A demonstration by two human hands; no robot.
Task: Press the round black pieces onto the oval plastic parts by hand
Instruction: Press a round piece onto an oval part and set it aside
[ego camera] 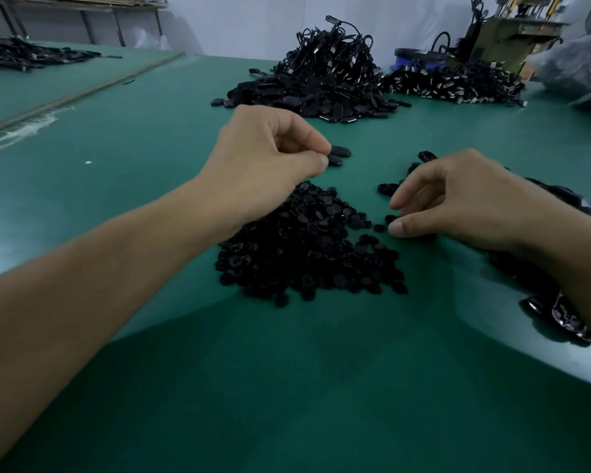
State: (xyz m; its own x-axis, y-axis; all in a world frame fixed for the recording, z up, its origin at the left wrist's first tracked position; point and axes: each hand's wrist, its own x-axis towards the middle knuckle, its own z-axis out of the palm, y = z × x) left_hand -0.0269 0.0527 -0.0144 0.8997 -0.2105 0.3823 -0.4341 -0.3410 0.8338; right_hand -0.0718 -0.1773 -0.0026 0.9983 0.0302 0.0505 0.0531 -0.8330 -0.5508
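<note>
Green desk mat, mid-desk: our L hand pinches an oval part, long axis left-right; our R hand, curled, grip unclear, sits just right of round pieces.

We are in a small factory workshop. We see a long green worktable that carries a heap of small black parts and a big pile of black cables, with an olive-green machine behind, near a plain white wall.

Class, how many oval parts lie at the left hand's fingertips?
2: one oval just beyond the left hand, another at its thumb tip. The hand may hide more.
</note>
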